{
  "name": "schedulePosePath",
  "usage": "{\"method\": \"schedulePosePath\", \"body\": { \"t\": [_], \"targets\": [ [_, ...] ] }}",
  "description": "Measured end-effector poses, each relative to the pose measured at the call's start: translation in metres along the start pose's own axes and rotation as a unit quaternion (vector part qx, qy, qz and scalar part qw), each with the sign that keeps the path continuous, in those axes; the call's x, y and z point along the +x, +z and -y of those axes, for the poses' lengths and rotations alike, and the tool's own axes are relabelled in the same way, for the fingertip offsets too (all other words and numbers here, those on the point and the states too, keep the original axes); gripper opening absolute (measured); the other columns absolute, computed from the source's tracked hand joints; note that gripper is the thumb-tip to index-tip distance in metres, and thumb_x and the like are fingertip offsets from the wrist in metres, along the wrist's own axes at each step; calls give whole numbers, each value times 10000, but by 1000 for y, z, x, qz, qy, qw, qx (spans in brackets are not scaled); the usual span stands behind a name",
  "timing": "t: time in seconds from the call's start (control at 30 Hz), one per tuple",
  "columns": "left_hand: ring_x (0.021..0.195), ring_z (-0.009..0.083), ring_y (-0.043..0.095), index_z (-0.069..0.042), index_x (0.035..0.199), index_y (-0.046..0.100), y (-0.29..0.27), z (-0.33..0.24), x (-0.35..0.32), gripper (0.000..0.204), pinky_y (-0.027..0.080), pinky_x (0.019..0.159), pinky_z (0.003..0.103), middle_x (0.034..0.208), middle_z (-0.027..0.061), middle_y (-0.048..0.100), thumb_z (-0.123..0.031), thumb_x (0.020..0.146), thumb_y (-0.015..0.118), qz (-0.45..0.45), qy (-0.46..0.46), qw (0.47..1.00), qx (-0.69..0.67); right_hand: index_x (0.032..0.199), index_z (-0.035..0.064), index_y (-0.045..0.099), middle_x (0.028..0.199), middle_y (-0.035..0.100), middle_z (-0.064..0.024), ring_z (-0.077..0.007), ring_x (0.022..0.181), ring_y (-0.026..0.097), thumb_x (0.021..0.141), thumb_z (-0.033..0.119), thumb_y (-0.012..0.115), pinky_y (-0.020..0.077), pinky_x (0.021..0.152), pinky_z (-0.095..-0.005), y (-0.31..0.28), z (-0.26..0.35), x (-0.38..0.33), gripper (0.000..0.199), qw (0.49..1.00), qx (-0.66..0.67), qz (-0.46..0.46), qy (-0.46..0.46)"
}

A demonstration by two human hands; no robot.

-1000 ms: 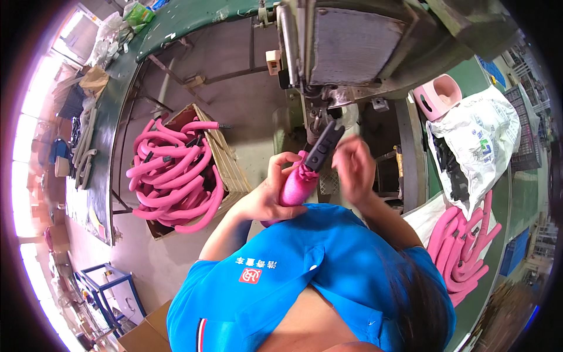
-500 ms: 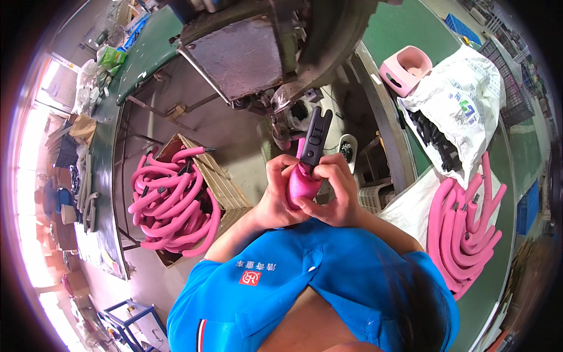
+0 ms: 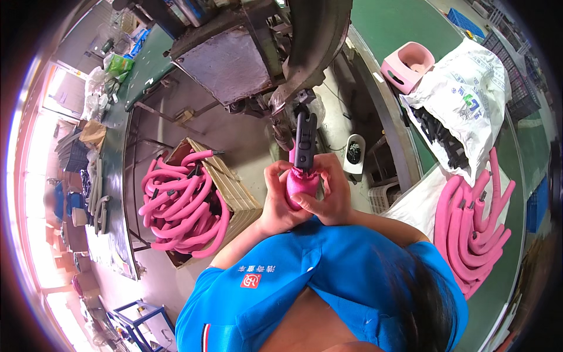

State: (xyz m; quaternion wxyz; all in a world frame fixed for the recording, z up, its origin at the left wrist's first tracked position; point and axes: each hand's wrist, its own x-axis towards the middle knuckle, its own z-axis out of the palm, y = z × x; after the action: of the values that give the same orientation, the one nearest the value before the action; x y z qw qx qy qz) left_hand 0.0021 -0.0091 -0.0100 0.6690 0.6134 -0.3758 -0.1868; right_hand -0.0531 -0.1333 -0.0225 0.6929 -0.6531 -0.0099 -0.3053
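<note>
1. Clamping a pink tube [image 3: 302,189] in the grips of left hand [image 3: 278,199] and right hand [image 3: 332,190], in front of the machine [image 3: 226,64].
2. Pointing the tube's black end piece [image 3: 305,144] toward the machine.
3. With a box [image 3: 229,188] of other tubes [image 3: 182,208] left of the machine, a white sack [image 3: 472,97] on the bench [image 3: 390,29] right of it.

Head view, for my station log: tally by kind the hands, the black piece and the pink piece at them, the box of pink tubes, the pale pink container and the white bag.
Hands: 2 (left hand, right hand)
Black piece: 1
Pink piece: 1
Box of pink tubes: 1
Pale pink container: 1
White bag: 1
Total: 7
</note>
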Motion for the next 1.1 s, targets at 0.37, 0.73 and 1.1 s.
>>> {"method": "schedulePosePath", "body": {
  "t": [0.37, 0.73, 1.1],
  "targets": [
    [1044, 200, 503, -103, 1227, 195, 4, 1, -11, 731, 422, 889, 338, 1157, 154, 462, 24, 697, 682, 1, -58, 991, -121, 798, 58, 541, 1047, 453, -147, -248, 926, 484, 665, 174, 793, 417, 766, -326, -11, -9, 7, 308, 981, -52, 105, -154],
    [925, 149, 533, -63, 1334, 224, -18, 12, -15, 820, 467, 787, 301, 1095, 87, 509, -9, 678, 714, -95, -104, 986, -85, 1269, 35, 334, 1105, 468, -113, -181, 956, 528, 742, 87, 749, 449, 847, -311, 3, -19, -3, 673, 997, 40, 63, 6],
    [733, 339, 606, -68, 964, 540, -110, -57, -107, 348, 474, 648, 401, 732, 139, 605, -129, 640, 653, -257, -236, 856, 381, 1029, 9, 522, 888, 537, -18, -82, 780, 521, 890, 60, 545, 440, 730, -210, -13, -60, -17, 150, 952, 37, 146, 266]
  ]
}}
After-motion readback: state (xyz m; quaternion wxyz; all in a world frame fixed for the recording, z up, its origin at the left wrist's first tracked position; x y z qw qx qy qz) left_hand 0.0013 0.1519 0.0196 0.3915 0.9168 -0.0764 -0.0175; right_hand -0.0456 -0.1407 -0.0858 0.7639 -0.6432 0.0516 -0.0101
